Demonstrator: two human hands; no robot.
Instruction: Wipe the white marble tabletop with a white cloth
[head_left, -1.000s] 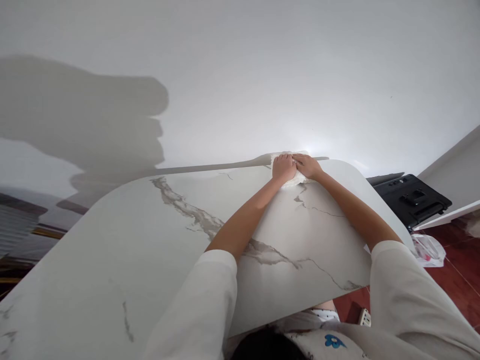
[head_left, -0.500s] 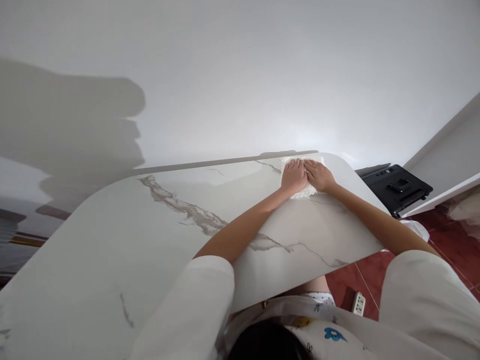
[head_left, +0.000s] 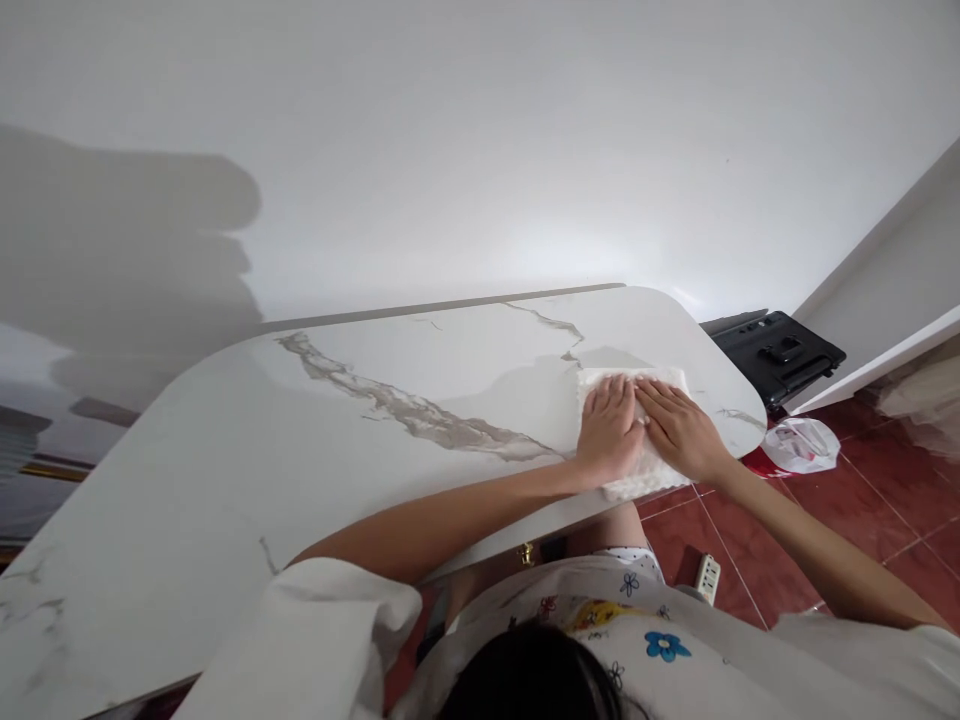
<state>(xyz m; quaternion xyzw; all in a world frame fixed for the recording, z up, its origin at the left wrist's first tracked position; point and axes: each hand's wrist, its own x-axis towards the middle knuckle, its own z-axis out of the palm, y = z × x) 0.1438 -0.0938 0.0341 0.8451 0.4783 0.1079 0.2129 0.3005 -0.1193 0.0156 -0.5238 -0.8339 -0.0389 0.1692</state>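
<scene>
A white textured cloth (head_left: 646, 472) lies on the marble-patterned white tabletop (head_left: 360, 500) and hangs slightly past its near edge. My left hand (head_left: 611, 430) rests flat on the cloth, palm down with the fingers stretched forward. Beside it my right hand (head_left: 684, 432) presses down too, also flat, its fingers angled toward the left hand. Both palms hide the middle of the cloth.
The table's far side runs along a white wall (head_left: 450, 150). Off the right end stand a black case (head_left: 780, 355) and a white plastic bag (head_left: 806, 445) on red floor tiles. A power strip (head_left: 707, 578) lies on the floor near my legs.
Both hands have drawn the cloth toward me and a little to the right, from the table's far edge to its near edge. The view has shifted slightly.
</scene>
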